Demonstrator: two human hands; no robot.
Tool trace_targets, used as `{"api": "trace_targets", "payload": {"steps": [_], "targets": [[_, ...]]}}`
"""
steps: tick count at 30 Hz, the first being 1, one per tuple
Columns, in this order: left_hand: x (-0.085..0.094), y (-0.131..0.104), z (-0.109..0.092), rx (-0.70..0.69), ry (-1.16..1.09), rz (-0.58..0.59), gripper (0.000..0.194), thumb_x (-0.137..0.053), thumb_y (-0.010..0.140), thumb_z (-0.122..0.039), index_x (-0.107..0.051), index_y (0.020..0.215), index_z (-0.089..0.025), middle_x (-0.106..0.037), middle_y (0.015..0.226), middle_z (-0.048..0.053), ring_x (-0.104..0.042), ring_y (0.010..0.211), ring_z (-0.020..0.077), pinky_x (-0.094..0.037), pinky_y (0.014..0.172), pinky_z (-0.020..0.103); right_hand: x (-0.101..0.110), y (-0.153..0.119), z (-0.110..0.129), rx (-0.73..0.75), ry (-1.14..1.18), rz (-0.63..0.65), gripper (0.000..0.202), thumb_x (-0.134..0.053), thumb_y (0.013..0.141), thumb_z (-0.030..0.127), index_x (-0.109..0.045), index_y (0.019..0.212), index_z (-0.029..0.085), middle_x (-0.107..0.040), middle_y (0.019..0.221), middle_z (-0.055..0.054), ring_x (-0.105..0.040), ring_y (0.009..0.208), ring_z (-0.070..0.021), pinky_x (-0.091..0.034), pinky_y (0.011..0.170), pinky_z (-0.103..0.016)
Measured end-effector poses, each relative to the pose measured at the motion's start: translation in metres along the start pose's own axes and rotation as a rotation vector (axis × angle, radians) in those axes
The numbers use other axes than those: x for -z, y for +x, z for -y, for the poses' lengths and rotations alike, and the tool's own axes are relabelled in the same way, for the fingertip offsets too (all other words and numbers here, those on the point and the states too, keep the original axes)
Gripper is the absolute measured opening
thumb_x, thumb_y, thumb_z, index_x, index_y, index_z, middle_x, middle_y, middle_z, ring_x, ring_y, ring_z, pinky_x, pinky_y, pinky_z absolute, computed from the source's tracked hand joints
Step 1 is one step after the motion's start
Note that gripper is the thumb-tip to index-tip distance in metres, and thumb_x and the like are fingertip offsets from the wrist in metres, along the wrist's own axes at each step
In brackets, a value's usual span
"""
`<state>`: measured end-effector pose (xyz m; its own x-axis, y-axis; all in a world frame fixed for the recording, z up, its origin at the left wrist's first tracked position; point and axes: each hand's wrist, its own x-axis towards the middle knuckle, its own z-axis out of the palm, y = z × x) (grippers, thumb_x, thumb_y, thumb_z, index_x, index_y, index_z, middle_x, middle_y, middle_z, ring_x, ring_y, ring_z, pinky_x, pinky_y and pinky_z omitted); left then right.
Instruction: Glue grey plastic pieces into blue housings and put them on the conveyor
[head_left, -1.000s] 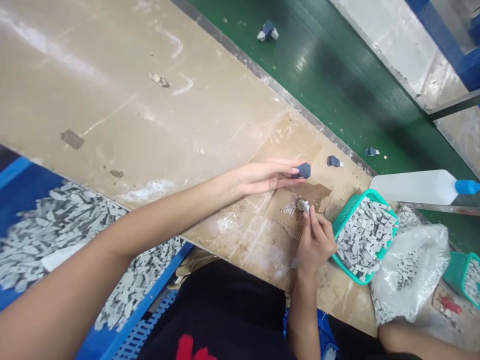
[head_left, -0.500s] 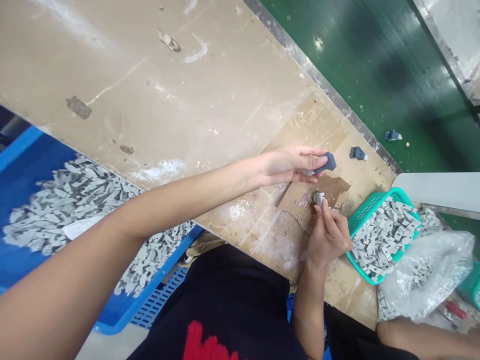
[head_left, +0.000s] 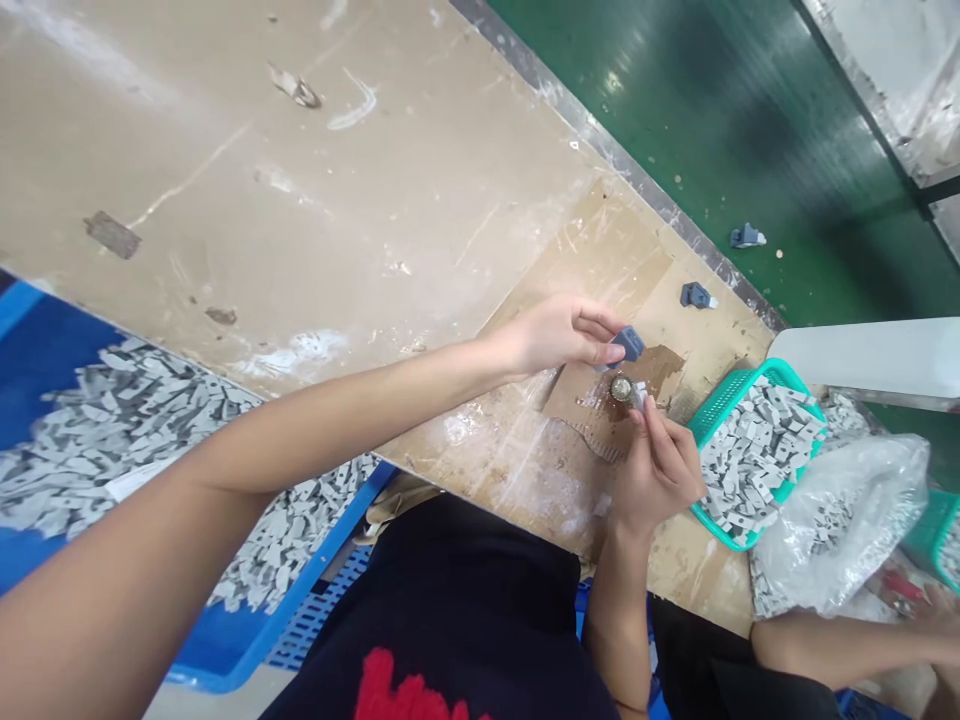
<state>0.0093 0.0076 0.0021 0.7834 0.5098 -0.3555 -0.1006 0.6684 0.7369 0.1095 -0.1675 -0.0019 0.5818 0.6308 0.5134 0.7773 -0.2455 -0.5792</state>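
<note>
L hand (head_left: 574,338) pinches blue block (head_left: 631,343), thumb vs fingers; R hand (head_left: 664,475) pinches grey pc (head_left: 640,397) by round cap (head_left: 621,387). Nearby: green basket (head_left: 712,408) w/ grey bits (head_left: 761,445), 2 other blue blocks (head_left: 695,295).

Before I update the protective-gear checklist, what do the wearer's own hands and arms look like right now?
The left hand and right hand are bare, without gloves. No sleeve, watch or bracelet shows on the left arm or right arm. The dark top has a red marking.
</note>
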Motion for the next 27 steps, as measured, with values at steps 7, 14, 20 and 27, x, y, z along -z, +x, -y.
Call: {"api": "trace_targets", "payload": {"steps": [7, 14, 20, 27], "targets": [[-0.011, -0.007, 0.008, -0.045, 0.159, 0.074, 0.027, -0.085, 0.053, -0.006, -0.071, 0.075, -0.012, -0.075, 0.074, 0.004, -0.074, 0.075, 0.0186, -0.059, 0.087, 0.036, 0.015, 0.007, 0.019, -0.179, 0.193, -0.058, 0.02, -0.072, 0.088, 0.024, -0.076, 0.108, 0.028, -0.073, 0.085, -0.003, -0.068, 0.078, -0.0179, -0.057, 0.071, -0.037], [-0.022, -0.017, 0.011, -0.004, 0.111, 0.147, 0.02, -0.079, 0.058, -0.004, -0.072, 0.075, -0.012, -0.075, 0.074, 0.004, -0.074, 0.074, 0.0187, -0.062, 0.078, 0.033, 0.022, 0.011, 0.026, -0.119, 0.23, -0.048, 0.027, -0.072, 0.087, 0.018, -0.075, 0.108, 0.035, -0.072, 0.086, 0.0, -0.066, 0.079, -0.0168, -0.055, 0.069, -0.034], [-0.025, -0.021, 0.014, -0.058, 0.151, 0.153, 0.02, -0.075, 0.06, -0.002, -0.073, 0.076, -0.014, -0.077, 0.077, 0.004, -0.075, 0.075, 0.0172, -0.062, 0.076, 0.028, 0.024, 0.011, 0.029, -0.145, 0.255, 0.035, 0.03, -0.071, 0.087, 0.014, -0.075, 0.108, 0.035, -0.073, 0.088, 0.0, -0.068, 0.084, -0.0165, -0.056, 0.072, -0.032], [-0.031, -0.03, 0.016, -0.109, 0.254, 0.054, 0.013, -0.075, 0.065, -0.008, -0.07, 0.075, -0.015, -0.076, 0.076, 0.004, -0.075, 0.074, 0.0188, -0.062, 0.074, 0.029, 0.026, 0.013, 0.029, -0.136, 0.181, 0.118, 0.026, -0.066, 0.09, 0.017, -0.075, 0.109, 0.033, -0.073, 0.09, -0.001, -0.069, 0.081, -0.0154, -0.059, 0.069, -0.03]]}}
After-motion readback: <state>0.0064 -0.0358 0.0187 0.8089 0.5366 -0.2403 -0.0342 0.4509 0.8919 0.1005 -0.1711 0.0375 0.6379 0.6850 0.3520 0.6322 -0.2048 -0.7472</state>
